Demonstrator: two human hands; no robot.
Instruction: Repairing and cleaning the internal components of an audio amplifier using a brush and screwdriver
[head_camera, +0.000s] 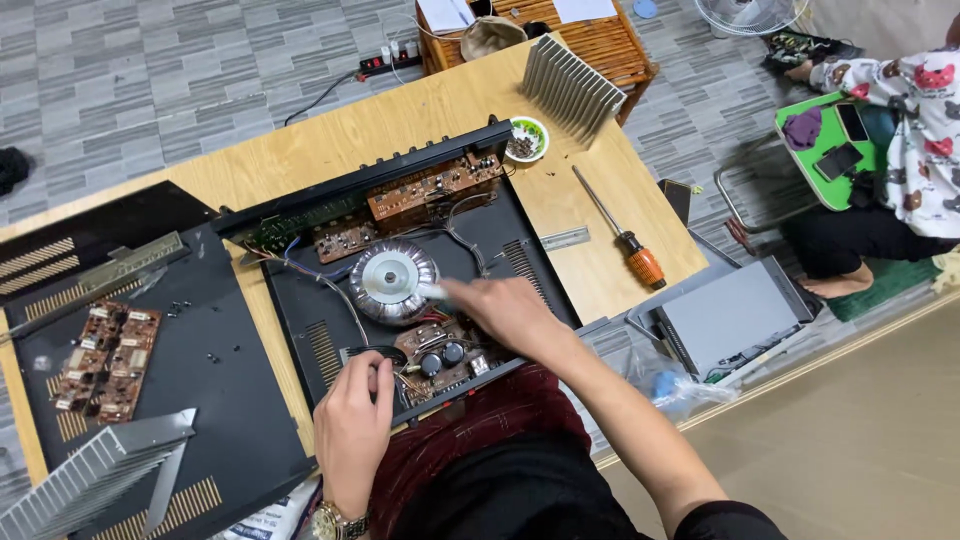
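open chassis sits mid-worktop; round transformer in its middle, circuit boards behind it, capacitor board in front; screwdriver right of chassis, small bowl behind, cover panel left carrying a loose board.

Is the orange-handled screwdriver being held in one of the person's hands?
No, the orange-handled screwdriver lies alone on the wooden table, while the right hand and left hand are both at the open black metal chassis.

1 head-worn camera looks steeply down from close above the counter, floor visible around it.
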